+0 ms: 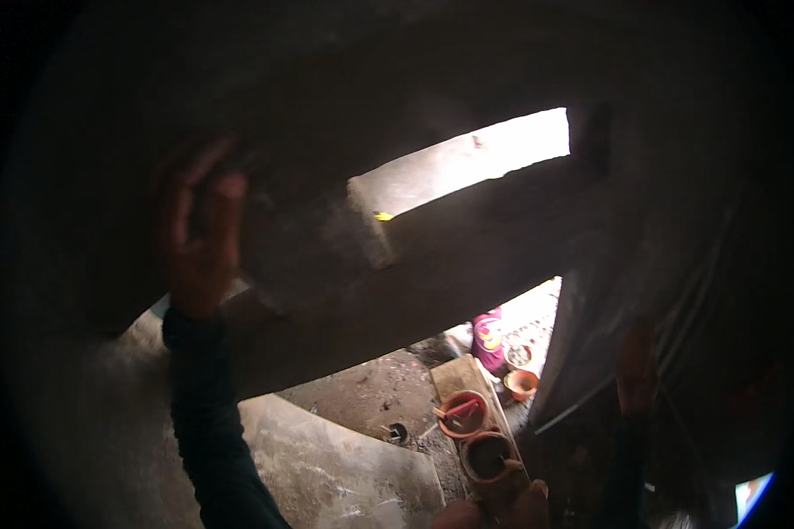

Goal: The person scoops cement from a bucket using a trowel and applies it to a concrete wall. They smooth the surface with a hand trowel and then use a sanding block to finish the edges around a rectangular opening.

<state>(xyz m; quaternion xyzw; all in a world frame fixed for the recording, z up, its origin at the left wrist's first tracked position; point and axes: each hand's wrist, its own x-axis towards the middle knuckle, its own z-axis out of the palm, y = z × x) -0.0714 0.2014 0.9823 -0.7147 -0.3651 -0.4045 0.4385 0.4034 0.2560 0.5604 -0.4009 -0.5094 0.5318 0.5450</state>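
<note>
My left hand (201, 234) is raised at the left in front of a dark, rough grey wall (309, 309). Its fingers point up, partly bent and apart, and nothing shows in them. Blur and shade hide whether the fingertips touch the wall. Deep in shadow on the right, my right hand (637, 366) is held up near the dark wall surface there. Its fingers are too dim and smeared to make out, and so is anything in them.
A bright narrow opening (476, 163) cuts through the wall. Below, a plank (454, 375) carries a tub with a red tool (463, 413) and a dark-filled tub (490, 457). Beyond stands a person in a maroon top (488, 339) beside an orange bowl (521, 384).
</note>
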